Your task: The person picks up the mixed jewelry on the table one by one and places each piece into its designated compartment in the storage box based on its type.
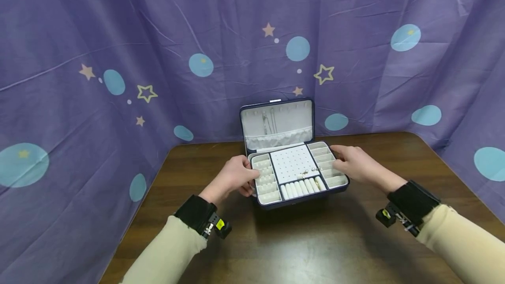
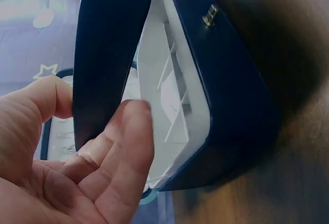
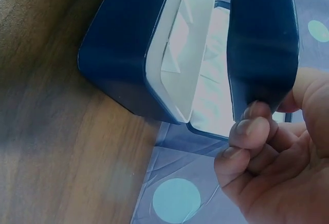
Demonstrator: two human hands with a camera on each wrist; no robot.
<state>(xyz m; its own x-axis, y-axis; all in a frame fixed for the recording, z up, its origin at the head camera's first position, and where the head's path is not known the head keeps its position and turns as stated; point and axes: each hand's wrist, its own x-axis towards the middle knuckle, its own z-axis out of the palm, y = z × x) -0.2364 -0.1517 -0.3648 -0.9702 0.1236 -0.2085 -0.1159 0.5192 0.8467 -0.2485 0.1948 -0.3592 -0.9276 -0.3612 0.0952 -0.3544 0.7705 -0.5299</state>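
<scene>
A navy jewelry tray (image 1: 339, 187) with white compartments is raised above the navy jewelry box (image 2: 231, 90). My left hand (image 1: 234, 174) grips its left end, thumb over the rim and fingers underneath. At the right end my right hand (image 1: 357, 163) pinches the rim, thumb on top and fingertips under the edge. The tray has side slots, a dotted panel (image 1: 289, 161) and a row of ring rolls (image 1: 301, 187). A few small earrings (image 1: 311, 171) sit at the panel's lower edge. In the wrist views, a gap shows between tray and box, with white dividers (image 2: 175, 100) inside.
The box's lid (image 1: 254, 124) stands open at the back, with thin necklaces (image 1: 273, 122) hanging in it above a gathered pocket (image 1: 280, 138). A brass-coloured clasp knob (image 2: 210, 16) is on the box front. The brown wooden table (image 1: 300, 249) ends at a purple curtain (image 1: 221, 100).
</scene>
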